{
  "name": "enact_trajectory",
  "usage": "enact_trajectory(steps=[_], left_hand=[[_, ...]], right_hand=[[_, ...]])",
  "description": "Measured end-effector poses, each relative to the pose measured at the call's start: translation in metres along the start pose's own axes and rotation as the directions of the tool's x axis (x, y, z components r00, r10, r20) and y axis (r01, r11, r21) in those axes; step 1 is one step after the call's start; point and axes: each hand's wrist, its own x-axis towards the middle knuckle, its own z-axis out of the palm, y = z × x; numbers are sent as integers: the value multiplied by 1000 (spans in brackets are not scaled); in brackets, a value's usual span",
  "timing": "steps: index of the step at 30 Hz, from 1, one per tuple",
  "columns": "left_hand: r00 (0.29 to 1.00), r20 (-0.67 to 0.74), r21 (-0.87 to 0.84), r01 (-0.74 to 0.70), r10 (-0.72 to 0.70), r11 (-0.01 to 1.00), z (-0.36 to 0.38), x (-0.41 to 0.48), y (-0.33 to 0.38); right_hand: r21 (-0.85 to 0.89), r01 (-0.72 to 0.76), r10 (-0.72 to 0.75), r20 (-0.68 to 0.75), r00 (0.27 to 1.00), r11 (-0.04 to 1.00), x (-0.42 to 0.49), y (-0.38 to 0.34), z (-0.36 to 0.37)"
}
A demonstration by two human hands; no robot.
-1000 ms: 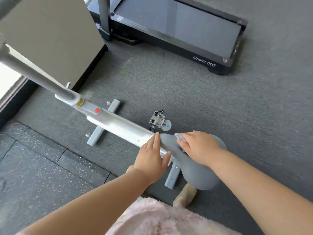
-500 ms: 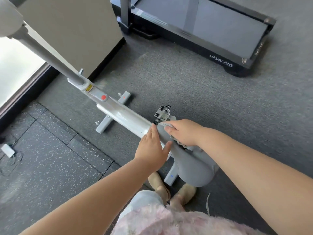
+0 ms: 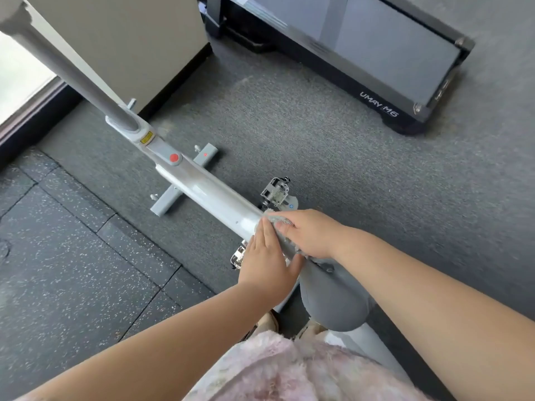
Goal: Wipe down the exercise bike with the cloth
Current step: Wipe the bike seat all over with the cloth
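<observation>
A white and grey exercise bike [image 3: 208,195] stands below me, its frame running from upper left down to a grey saddle [image 3: 333,296]. My right hand [image 3: 309,233] holds a grey cloth [image 3: 275,219] against the narrow front tip of the saddle, where it meets the frame. My left hand [image 3: 266,264] lies with straight fingers on the left side of the saddle's front, its fingertips beside the cloth. A metal pedal [image 3: 275,192] shows just beyond my right hand. Most of the cloth is hidden under my right hand.
A black treadmill [image 3: 376,53] stands on the grey carpet at the upper right. A beige wall panel [image 3: 130,44] rises at the upper left beside a bright window. Dark speckled rubber tiles [image 3: 72,256] cover the floor at left. The bike's front foot bar [image 3: 185,183] lies crosswise.
My right hand has slid the cloth forward from the middle of the saddle to its front tip. My left hand stayed on the saddle's front. The view has moved closer.
</observation>
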Motion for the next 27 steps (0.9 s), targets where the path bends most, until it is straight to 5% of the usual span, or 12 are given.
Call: enact_trajectory(steps=[8, 12, 20, 27], left_hand=[[996, -49, -65, 72, -75, 995, 0, -6, 10], [962, -136, -213, 204, -236, 956, 14, -7, 28], [724, -268, -548, 429, -636, 718, 51, -5, 100], [607, -369, -503, 507, -704, 700, 64, 7, 112]], right_hand=[[58, 9, -14, 91, 996, 998, -16, 40, -25], [117, 84, -108, 214, 971, 989, 13, 32, -20], [220, 223, -290, 351, 890, 950, 9, 64, -39], [226, 231, -308, 416, 856, 946, 23, 72, -37]])
